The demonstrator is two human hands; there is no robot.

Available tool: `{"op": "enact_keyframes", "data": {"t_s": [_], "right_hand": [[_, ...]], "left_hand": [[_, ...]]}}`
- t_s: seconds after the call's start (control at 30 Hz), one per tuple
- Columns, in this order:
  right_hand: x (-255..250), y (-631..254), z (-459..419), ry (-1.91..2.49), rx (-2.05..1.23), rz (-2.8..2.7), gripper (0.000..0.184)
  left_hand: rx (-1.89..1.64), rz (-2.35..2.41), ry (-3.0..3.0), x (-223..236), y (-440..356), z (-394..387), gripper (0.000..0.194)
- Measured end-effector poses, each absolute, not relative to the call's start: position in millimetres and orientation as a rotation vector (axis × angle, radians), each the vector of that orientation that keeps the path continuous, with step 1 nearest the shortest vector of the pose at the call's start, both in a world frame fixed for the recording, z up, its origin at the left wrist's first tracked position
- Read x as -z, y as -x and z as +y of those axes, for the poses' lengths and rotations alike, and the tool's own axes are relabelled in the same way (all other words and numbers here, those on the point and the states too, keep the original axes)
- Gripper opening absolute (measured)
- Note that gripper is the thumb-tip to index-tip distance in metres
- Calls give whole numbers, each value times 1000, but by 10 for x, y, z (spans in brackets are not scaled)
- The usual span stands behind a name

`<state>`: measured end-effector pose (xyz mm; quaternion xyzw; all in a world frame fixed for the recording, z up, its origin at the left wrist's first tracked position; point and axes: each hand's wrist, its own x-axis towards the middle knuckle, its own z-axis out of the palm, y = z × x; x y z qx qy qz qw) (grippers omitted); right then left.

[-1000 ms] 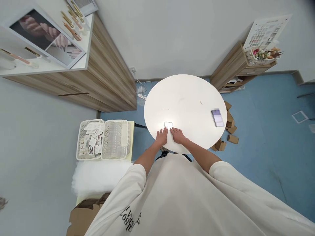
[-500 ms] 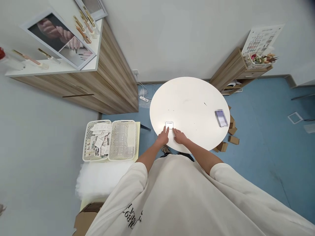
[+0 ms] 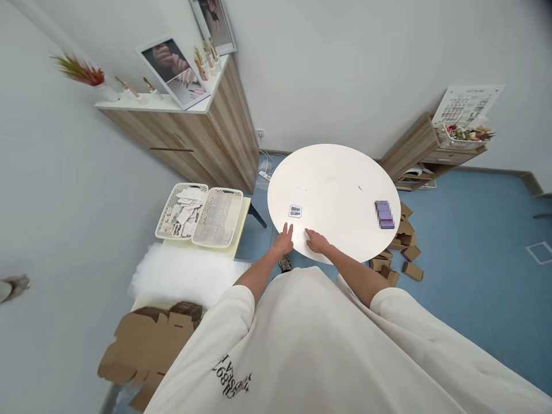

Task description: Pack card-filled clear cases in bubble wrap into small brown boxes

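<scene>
On the white round table (image 3: 336,172) lies a small flat rectangular pack (image 3: 295,211) with rows of dark rounded shapes on its face; what they are is too small to make out. My left hand (image 3: 283,241) is just below the pack, apart from it, with two fingers stretched out and nothing held. To the right, my right hand (image 3: 317,241) rests over the table's near side, index finger extended and nothing in it. A purple, blurred phone-like object (image 3: 384,214) lies by the table's right edge.
Left of the table, one white basket (image 3: 166,221) holds cards and packs; another basket (image 3: 237,221) holds clear plastic cases. Nearby are white wrap (image 3: 181,273) and flattened cardboard (image 3: 142,345). Small brown boxes (image 3: 413,271) lie on the floor at right. A wooden cabinet (image 3: 228,126) stands behind.
Both hands have drawn back from the pack, which both were touching. Its visible face was mostly white and now shows dark shapes. The camera view has shifted.
</scene>
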<state>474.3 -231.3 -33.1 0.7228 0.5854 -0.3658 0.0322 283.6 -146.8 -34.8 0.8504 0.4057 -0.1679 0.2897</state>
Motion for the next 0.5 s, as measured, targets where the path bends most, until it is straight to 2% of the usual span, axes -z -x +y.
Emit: {"op": "enact_keyframes", "data": {"t_s": [0.3,0.5], "right_hand": [[397,-4497,-3020,-2032,1112,2063,58],[355,-4070,-3352,-1886,1191,2178,55]], "left_hand": [[392,1259,-2132,372,-2499,-2670,79],[376,1384,-2112,293,-2022,-3188,75]]}}
